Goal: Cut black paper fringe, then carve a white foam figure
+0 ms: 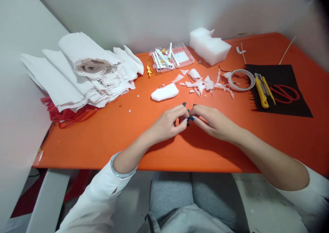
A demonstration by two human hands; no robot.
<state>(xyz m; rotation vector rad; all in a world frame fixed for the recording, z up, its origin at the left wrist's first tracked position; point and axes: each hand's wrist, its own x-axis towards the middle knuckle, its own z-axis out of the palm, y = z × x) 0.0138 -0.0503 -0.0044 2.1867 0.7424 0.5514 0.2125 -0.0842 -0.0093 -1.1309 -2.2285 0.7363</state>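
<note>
My left hand (pixel 172 122) and my right hand (pixel 211 120) meet fingertip to fingertip just above the orange table (pixel 102 140). Both are closed in a pinch on a small dark piece (pixel 188 124), mostly hidden by the fingers; it looks like black foam or paper, but its kind is unclear. Just beyond the left hand lies a carved white foam block (pixel 165 92) with a tapered left end. Scattered white foam scraps (pixel 205 84) lie farther back, beyond the right hand.
Stacked white sheets (pixel 74 75) lie at left over a red plastic bag (pixel 59 114). Markers (pixel 162 58) in a clear case and a large foam block (pixel 209 47) stand behind. At right are a tape roll (pixel 241 89), black sheet (pixel 290 106), yellow cutter (pixel 262 90) and red-handled scissors (pixel 288 99).
</note>
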